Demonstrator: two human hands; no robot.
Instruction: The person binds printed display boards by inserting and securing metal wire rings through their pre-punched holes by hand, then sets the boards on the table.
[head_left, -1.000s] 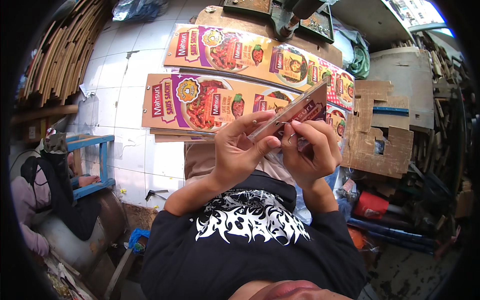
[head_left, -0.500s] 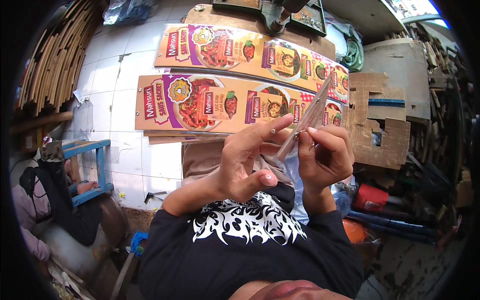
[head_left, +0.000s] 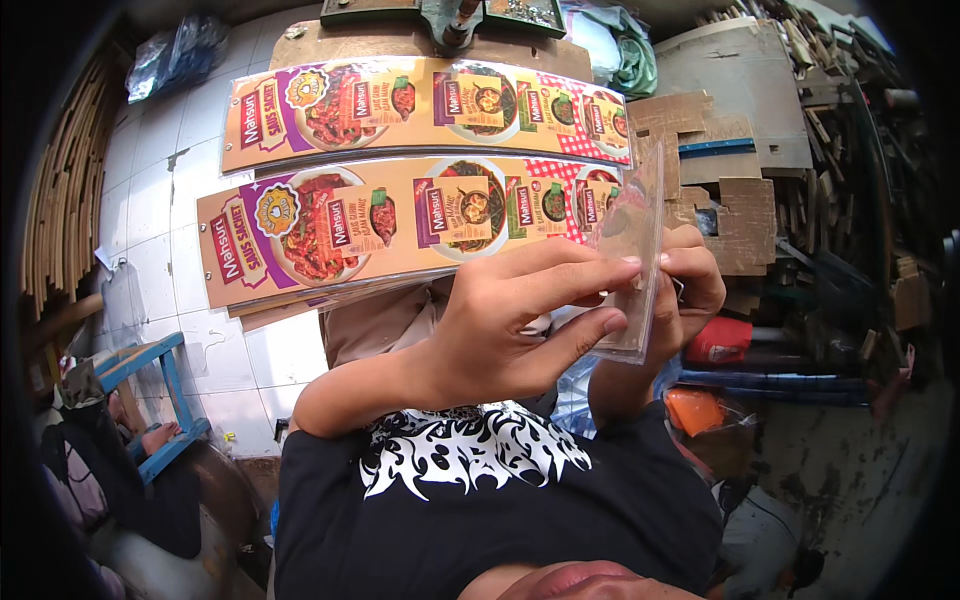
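My right hand (head_left: 697, 285) is closed around the far side of a clear plastic panel (head_left: 632, 335), which stands tilted upright, nearly edge-on. A small bent metal piece (head_left: 682, 289) shows by its fingers. My left hand (head_left: 520, 315) reaches in from the left, its index fingertip pressed to the panel and its thumb bent close by. Whatever is between those fingertips is too small to make out. Beyond my hands lie two stacks of long printed food display strips: the near stack (head_left: 385, 225) over my lap, the far stack (head_left: 420, 110) on the wooden board.
A metal press-like tool (head_left: 455, 25) stands at the board's far end, beside trays of small parts (head_left: 525, 14). Cut cardboard (head_left: 735, 225) lies at the right. At the left are a blue frame (head_left: 172, 375), another person's dark-clad leg (head_left: 130, 480) and stacked wooden strips (head_left: 75, 190).
My view has shifted, so the stacks sit further left. The panel has turned more upright. My left fingers have come onto it; the small metal piece between them earlier is now hidden.
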